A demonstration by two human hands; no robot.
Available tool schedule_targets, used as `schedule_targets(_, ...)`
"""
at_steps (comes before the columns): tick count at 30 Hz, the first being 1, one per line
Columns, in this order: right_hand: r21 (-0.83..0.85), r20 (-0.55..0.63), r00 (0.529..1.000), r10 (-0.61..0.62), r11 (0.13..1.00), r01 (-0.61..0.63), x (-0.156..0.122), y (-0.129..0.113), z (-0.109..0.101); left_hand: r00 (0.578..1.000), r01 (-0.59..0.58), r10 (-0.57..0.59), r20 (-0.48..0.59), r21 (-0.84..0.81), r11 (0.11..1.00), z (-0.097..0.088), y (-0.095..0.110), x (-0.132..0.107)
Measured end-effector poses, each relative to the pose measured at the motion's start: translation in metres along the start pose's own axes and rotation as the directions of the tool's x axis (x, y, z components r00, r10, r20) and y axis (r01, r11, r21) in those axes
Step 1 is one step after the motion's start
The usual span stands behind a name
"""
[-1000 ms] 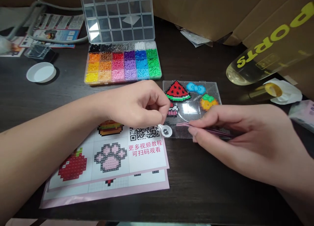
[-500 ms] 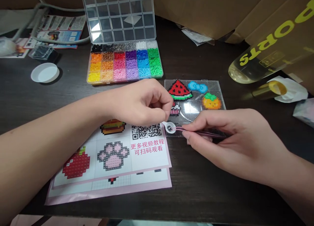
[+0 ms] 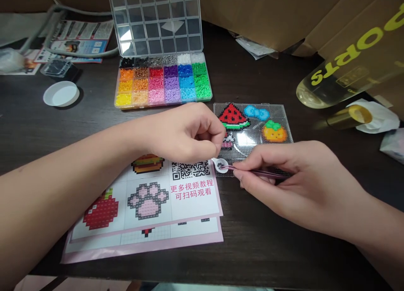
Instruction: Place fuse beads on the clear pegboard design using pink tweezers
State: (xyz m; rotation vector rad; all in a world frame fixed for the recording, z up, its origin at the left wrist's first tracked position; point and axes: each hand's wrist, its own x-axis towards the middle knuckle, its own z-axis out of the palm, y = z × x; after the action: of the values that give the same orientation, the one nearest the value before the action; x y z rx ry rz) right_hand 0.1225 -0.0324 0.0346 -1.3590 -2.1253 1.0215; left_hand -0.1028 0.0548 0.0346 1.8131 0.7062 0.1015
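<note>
My left hand (image 3: 195, 133) is closed around the handle of a small white spoon (image 3: 221, 168), whose bowl holds a few dark beads (image 3: 220, 165). In my right hand (image 3: 293, 177) is a pair of pinkish tweezers (image 3: 255, 172), pinched between thumb and fingers, with the tips inside the spoon's bowl. Whether the tips grip a bead is too small to tell. Behind both hands lies a clear pegboard (image 3: 285, 114) bearing a bead watermelon slice (image 3: 234, 116), a blue bow (image 3: 257, 112), an orange fruit (image 3: 274, 132) and a cupcake-like piece (image 3: 227, 140), partly covered by my left hand.
An open bead box (image 3: 164, 101) with coloured compartments stands behind my left hand. Pattern sheets (image 3: 192, 207) lie under my left forearm. A white dish (image 3: 61, 94) sits at left; a large bottle (image 3: 341, 68) lies at right near a gold cap (image 3: 353, 116) and tissue (image 3: 380, 116).
The whole view has shifted slightly, so things appear a little further right. Both hands keep their grips, and the tweezer tips stay in the spoon's bowl.
</note>
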Motion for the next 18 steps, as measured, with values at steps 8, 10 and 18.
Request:
schedule_targets(8, -0.022, -0.109, 0.994, 0.010, 1.000, -0.012, -0.007, 0.002, -0.016, 1.000, 0.002, -0.002, 0.015, 0.002, 1.000, -0.001, -0.001, -0.002)
schedule_targets(10, -0.052, -0.113, 0.994, 0.010, 0.999, -0.016, -0.007, 0.006, -0.021, 1.000, 0.001, -0.001, 0.023, 0.013, 1.000, -0.001, -0.002, -0.002)
schedule_targets(18, -0.110, -0.064, 0.998, 0.000, 0.994, -0.008, -0.002, 0.010, -0.020, 1.000, 0.003, -0.004, 0.027, 0.005, 1.000, -0.002, -0.004, -0.002)
